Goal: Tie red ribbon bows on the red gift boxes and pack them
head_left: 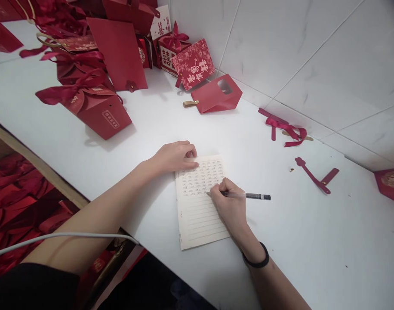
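Observation:
A small lined notebook (200, 215) lies slightly tilted on the white table, its upper lines filled with rows of handwritten numbers. My left hand (180, 156) rests at its top left corner, thumb on the page, the other fingers loosely curled and apart from the thumb. Between the fingers of my right hand (231, 206) is a pen (257, 196) with a dark and clear barrel. Its tip touches the page at the end of the lowest written row. A black band (264, 258) circles my right wrist.
Red gift boxes (96, 107) with ribbons crowd the back left; a red pouch (216, 94) lies by the tiled wall (281, 51). Ribbon scraps (289, 129) and a flower-ended strip (313, 176) lie right. A pale cable (71, 234) crosses my left forearm. More red packaging (19, 206) sits below the table edge.

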Action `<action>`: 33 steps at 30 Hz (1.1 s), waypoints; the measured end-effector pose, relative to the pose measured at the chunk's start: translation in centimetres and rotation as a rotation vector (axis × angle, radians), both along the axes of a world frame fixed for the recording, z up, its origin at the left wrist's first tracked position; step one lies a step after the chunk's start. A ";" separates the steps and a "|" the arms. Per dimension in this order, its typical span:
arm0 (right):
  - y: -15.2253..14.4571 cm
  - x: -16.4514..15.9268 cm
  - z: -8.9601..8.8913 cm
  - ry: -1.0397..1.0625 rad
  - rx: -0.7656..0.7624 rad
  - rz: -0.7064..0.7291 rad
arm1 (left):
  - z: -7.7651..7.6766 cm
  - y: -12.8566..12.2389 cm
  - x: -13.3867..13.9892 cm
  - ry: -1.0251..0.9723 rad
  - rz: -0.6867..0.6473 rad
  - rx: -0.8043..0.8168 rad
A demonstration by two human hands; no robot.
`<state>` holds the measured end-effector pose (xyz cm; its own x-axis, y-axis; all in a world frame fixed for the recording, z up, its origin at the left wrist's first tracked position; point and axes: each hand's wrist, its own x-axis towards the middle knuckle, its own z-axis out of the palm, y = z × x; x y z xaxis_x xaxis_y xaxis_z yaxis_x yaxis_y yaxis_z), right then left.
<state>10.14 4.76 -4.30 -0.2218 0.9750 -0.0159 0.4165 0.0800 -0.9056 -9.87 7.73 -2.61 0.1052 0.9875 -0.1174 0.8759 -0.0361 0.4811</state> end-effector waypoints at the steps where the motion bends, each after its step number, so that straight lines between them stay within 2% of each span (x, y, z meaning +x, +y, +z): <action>1: 0.0 0.0 0.0 -0.004 -0.006 -0.010 | 0.0 0.0 0.0 -0.002 -0.002 0.001; 14: 0.1 0.2 -0.3 0.006 -0.011 -0.035 | 0.0 0.0 0.0 -0.022 0.012 0.000; 17: 0.4 0.6 -0.5 0.150 -0.047 -0.086 | -0.2 0.1 -0.1 -0.013 0.000 0.020; 22: 1.2 1.2 -0.8 0.534 -0.322 -0.155 | -0.6 -0.3 -0.4 -0.067 0.003 0.057; 24: 1.5 1.1 -1.0 0.590 -0.371 -0.155 | -0.7 -0.7 -0.3 -0.155 0.028 0.114; 27: 1.6 1.1 -1.4 0.582 -0.389 -0.142 | -0.8 -1.5 -0.1 -0.161 0.058 0.214; 30: 1.6 1.0 -1.9 0.541 -0.384 -0.118 | -0.2 -2.0 -0.8 -0.150 0.207 0.401; 33: 1.6 1.0 -2.1 0.491 -0.369 -0.105 | 1.6 -2.2 -3.7 -0.122 0.514 0.662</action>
